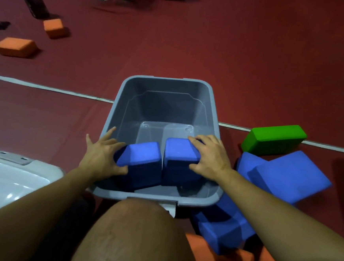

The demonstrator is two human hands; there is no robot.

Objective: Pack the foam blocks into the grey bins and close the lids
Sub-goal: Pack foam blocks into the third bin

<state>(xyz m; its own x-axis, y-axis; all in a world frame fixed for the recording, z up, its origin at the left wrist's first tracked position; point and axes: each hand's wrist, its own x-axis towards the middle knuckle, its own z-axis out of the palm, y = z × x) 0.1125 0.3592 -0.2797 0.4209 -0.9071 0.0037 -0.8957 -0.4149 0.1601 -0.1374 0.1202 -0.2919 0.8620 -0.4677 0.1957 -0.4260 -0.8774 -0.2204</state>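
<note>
Head view looks down into a grey bin [117,109] on the red floor [254,64]. Two blue blocks stand side by side in its near end. The left hand [100,155] curls round the left blue block [142,161], with its outer fingers spread over the bin's left rim. The right hand [211,156] curls round the right blue block [180,157]. Both blocks look tilted and not quite flat yet.

This looks like the start of packing: the far half of the bin is bare. I think the next move is to push these two down snug, let go, then reach for more. A heap of blue blocks [291,176] and a green block [273,138] lie just right of the bin, so they are easy to get. Two orange blocks [15,46] lie far off to the left. A white lid [8,179] waits near the left, clear of the bin. The knee [138,230] sits close to the near rim, so room there is tight.
</note>
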